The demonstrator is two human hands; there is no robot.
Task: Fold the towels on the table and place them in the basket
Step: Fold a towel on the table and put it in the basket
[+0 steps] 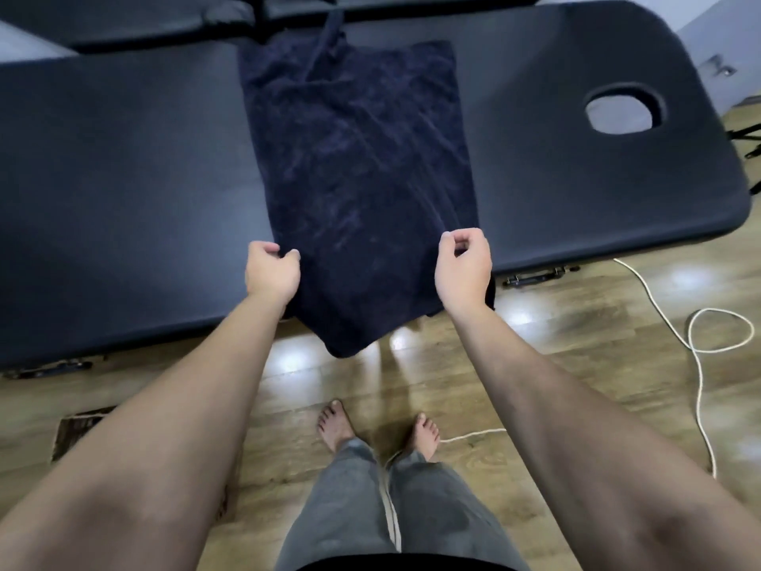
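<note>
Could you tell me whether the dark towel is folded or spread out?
Spread out: the towel lies open across the table, its near end overhanging.

we see one dark navy towel (pixel 358 166) spread lengthwise across the black worktop (pixel 123 166), wrinkled, its near end hanging over the front edge.

Head cam looks steeply down, close over table (pixel 123 166) edge (single view).
</note>
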